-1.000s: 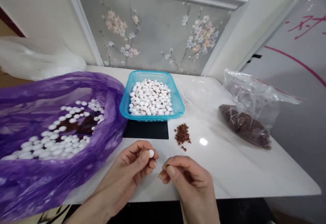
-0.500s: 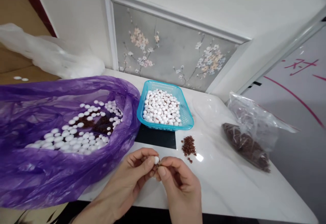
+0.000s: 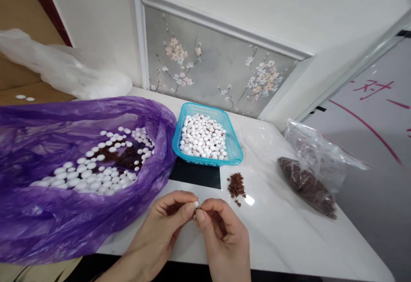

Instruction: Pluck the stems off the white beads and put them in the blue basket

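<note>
My left hand (image 3: 167,220) pinches a small white bead (image 3: 196,204) between thumb and fingers at the table's near edge. My right hand (image 3: 221,230) is closed in a pinch right against that bead, its fingertips touching it; whatever it holds is too small to see. A little pile of reddish-brown bits (image 3: 236,185) lies just beyond the hands. Behind it stands a turquoise basket (image 3: 176,138) full of white beads. A big purple plastic bag (image 3: 58,213) on the left holds several more white beads and brown bits.
A clear plastic bag of reddish-brown bits (image 3: 308,185) lies at the right on the white table (image 3: 289,230). A black square (image 3: 195,175) sits under the basket. White plastic sheeting (image 3: 70,74) lies at the back left. A flowered panel lines the wall.
My right hand has come left and met the bead in my left hand; a second ago the two were apart. The view has shifted slightly.
</note>
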### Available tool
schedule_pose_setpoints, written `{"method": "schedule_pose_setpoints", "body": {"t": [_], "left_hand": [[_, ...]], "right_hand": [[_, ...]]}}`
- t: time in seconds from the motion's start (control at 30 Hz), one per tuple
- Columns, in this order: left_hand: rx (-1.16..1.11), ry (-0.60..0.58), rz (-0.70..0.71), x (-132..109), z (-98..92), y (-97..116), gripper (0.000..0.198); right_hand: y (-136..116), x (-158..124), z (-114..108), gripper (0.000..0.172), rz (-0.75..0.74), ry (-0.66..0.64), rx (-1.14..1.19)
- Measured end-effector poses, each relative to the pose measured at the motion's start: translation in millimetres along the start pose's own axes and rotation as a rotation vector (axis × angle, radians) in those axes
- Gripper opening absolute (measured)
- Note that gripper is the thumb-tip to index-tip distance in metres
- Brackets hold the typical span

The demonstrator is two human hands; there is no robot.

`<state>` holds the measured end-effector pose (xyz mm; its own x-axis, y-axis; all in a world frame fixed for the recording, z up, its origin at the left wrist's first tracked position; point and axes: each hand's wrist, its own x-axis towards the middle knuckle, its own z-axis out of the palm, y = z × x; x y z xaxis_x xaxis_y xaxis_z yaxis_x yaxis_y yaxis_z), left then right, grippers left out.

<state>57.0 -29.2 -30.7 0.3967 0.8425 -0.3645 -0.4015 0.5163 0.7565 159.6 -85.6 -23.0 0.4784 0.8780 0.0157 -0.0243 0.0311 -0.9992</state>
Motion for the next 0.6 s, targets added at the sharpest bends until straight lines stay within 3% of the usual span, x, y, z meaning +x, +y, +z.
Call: {"method": "schedule_pose_setpoints", "body": {"t": [0.27, 0.6], "left_hand": [[0.16, -0.07, 0.148, -1.4, -0.3, -1.2, 0.004], [0.344, -0.128, 0.267, 0.0, -2.8, -5.6, 0.009]], "right_hand": [[0.7, 0.2, -5.2, 0.017, 0.041, 0.009, 0.049], [1.8, 0.7, -5.9, 0.019, 0.008, -0.008, 0.001]]}}
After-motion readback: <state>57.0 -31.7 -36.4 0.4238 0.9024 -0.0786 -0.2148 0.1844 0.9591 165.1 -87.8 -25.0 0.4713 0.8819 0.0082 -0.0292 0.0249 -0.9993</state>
